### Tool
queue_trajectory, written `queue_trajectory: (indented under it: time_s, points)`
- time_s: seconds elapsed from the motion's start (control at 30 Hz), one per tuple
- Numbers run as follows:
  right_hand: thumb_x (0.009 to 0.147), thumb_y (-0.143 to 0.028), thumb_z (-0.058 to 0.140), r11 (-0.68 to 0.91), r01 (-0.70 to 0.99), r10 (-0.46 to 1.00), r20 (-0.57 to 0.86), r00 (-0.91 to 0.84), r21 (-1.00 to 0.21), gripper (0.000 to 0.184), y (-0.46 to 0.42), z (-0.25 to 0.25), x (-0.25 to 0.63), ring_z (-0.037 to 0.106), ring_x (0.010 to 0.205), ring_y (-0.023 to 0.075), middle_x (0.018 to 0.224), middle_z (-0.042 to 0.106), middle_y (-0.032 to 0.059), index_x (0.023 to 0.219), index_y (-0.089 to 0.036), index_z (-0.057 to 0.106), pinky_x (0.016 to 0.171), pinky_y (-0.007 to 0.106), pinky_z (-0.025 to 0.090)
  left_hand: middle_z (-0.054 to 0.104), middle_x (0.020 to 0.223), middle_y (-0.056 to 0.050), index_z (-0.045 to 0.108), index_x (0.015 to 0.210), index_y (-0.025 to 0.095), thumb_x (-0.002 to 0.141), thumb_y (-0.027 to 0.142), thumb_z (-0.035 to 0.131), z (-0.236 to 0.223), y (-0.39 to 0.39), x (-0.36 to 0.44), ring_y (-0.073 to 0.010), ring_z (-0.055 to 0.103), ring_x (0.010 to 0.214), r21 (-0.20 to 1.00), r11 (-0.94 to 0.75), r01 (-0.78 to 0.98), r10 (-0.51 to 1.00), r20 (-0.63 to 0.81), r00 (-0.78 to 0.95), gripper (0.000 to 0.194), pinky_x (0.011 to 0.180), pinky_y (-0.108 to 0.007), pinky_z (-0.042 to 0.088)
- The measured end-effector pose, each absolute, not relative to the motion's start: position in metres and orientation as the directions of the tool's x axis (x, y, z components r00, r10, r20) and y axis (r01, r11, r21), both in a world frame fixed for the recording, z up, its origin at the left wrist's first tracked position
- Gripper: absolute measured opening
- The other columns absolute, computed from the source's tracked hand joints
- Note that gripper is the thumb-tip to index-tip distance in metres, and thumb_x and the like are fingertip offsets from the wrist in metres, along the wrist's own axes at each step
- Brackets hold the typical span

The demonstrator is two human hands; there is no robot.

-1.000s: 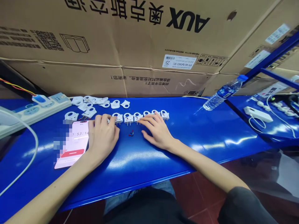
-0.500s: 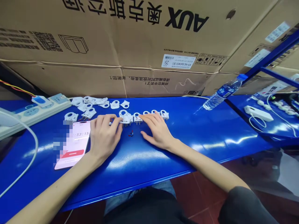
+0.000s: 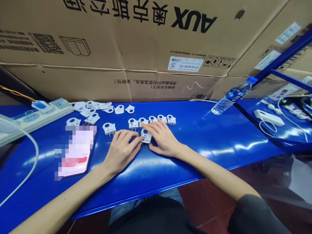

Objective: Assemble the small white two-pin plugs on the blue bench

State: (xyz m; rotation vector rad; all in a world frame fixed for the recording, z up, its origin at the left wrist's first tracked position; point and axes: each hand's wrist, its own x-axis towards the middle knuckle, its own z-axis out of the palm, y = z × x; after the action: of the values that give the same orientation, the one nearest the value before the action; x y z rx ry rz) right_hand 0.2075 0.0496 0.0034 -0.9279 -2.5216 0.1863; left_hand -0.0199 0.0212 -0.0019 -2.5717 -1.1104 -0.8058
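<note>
White plug (image 3: pixel 146 137) touching left fingertips (image 3: pixel 139 139), right fingers (image 3: pixel 154 128) parted

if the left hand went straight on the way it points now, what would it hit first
Most likely the white plug between the hands, which the left hand's fingertips seem to touch; the right hand looks next in line, though depth is hard to judge.

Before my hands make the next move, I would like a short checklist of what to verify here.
1. Front white piece held by left hand: ok.
2. Right hand gripping it too: cannot tell; contact is partly hidden.
3. Row of white pieces untouched by right hand: cannot tell; they overlap in view.
4. White pieces all together: not ok; a lone white piece stands left of the row.
5. Phone apart from left hand: ok.
</note>
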Motion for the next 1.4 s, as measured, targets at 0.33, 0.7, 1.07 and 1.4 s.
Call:
queue_trajectory:
  time_s: [0.33, 0.7, 1.07, 1.4]
  points:
    - [0.091, -0.023, 0.058, 0.774, 0.568, 0.632, 0.366, -0.683, -0.279, 0.071, 0.0512, 0.0051, 0.2093, 0.048, 0.136, 0.0299, 0.145, 0.059, 0.0127, 0.158, -0.018, 0.035, 0.126, 0.059, 0.023, 0.071, 0.101, -0.007, 0.068, 0.106, 0.02, 0.095, 0.021, 0.062, 0.0022, 0.0208, -0.0195, -0.0249, 0.062, 0.096, 0.036, -0.685, 0.728, 0.6, 0.595, 0.535, 0.012, 0.089, -0.04, 0.046]
    - [0.088, -0.02, 0.057, 0.789, 0.554, 0.615, 0.338, -0.713, -0.265, 0.07, 0.051, 0.0054, 0.2096, 0.046, 0.137, 0.031, 0.145, 0.059, 0.0124, 0.156, -0.019, 0.039, 0.126, 0.06, 0.02, 0.067, 0.09, -0.005, 0.058, 0.088, 0.022, 0.089, 0.021, 0.054, 0.004, 0.0246, -0.0232, -0.0258, 0.057, 0.089, 0.11, -0.589, 0.8, 0.758, 0.418, 0.501, 0.004, 0.084, -0.042, 0.042]
    - [0.09, -0.023, 0.057, 0.789, 0.558, 0.615, 0.319, -0.721, -0.258, 0.065, 0.0513, 0.0055, 0.2106, 0.045, 0.139, 0.0301, 0.146, 0.059, 0.0122, 0.154, -0.017, 0.042, 0.127, 0.06, 0.02, 0.065, 0.093, -0.007, 0.058, 0.092, 0.02, 0.093, 0.02, 0.051, 0.0013, 0.0257, -0.0239, -0.0254, 0.054, 0.089, 0.078, -0.612, 0.787, 0.746, 0.385, 0.543, 0.007, 0.079, -0.041, 0.041]
    - [0.091, -0.023, 0.058, 0.787, 0.565, 0.617, 0.333, -0.713, -0.249, 0.067, 0.0533, 0.0059, 0.2114, 0.045, 0.14, 0.0285, 0.146, 0.059, 0.0124, 0.155, -0.015, 0.04, 0.128, 0.057, 0.018, 0.066, 0.098, -0.007, 0.057, 0.094, 0.021, 0.098, 0.02, 0.047, 0.0041, 0.0247, -0.0227, -0.0232, 0.056, 0.089, 0.234, -0.621, 0.748, 0.758, 0.42, 0.498, 0.01, 0.076, -0.038, 0.041]
